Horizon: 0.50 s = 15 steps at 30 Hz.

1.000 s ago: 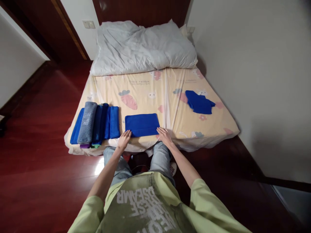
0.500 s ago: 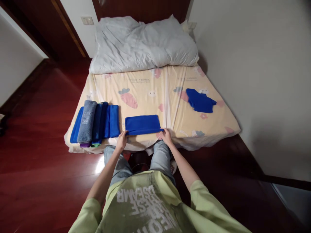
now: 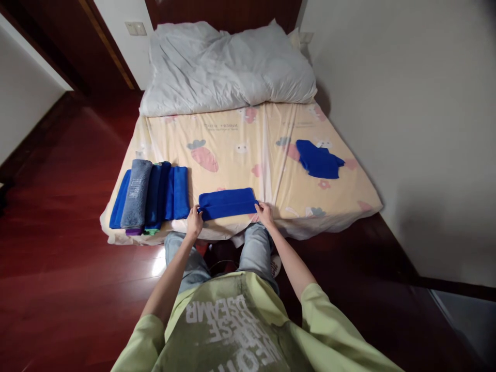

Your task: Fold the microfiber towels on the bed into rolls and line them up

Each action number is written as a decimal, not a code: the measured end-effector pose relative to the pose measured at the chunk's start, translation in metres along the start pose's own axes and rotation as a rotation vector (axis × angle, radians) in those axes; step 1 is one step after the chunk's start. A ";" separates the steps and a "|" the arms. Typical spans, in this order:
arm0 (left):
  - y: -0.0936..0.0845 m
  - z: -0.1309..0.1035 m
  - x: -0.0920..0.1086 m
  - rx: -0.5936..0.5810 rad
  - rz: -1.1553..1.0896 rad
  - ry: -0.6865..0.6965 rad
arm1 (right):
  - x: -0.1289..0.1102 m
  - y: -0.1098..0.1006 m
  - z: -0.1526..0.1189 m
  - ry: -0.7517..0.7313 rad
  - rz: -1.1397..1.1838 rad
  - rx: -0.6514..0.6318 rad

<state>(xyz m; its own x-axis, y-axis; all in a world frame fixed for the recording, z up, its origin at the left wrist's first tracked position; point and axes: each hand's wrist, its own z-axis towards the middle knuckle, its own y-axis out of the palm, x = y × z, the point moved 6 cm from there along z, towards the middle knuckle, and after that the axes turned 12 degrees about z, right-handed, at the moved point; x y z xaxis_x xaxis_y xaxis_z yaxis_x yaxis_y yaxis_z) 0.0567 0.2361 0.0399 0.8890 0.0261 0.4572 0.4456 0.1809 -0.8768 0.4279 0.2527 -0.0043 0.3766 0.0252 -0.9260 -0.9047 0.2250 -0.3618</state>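
A blue towel [image 3: 227,203] lies on the bed close to its front edge, its near part folded over onto the rest. My left hand [image 3: 195,222] pinches the towel's left end at the fold. At the opposite end, my right hand [image 3: 265,214] is closed on the right corner. To the left lies a row of folded blue towels [image 3: 181,192], with a grey-blue towel [image 3: 136,194] bearing lettering on top. Bits of purple and green cloth show beneath it. A crumpled blue cloth [image 3: 320,159] rests farther off on the right side of the bed.
The bed [image 3: 232,150] has a yellow sheet printed with carrots and other figures. A grey-white quilt [image 3: 232,70] is bunched at the headboard. A wall [image 3: 406,129] rises along the right side, and a dark red floor [image 3: 58,232] surrounds the bed.
The towel's near flap has been turned farther over, away from me, so the towel now looks narrower. Both hands keep hold of its ends and have shifted slightly.
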 end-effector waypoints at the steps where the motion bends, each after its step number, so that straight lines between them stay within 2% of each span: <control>1: 0.000 0.000 0.001 0.001 0.014 0.013 | 0.000 0.000 0.000 0.005 0.002 0.001; 15: -0.001 -0.004 0.007 0.040 0.043 0.076 | -0.009 -0.001 0.000 0.051 -0.097 0.024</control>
<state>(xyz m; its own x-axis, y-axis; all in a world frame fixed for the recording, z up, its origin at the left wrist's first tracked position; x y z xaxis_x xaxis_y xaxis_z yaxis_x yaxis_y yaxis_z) 0.0625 0.2325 0.0436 0.9132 -0.0400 0.4056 0.4039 0.2208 -0.8877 0.4256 0.2521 0.0050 0.4509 -0.0468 -0.8914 -0.8593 0.2474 -0.4477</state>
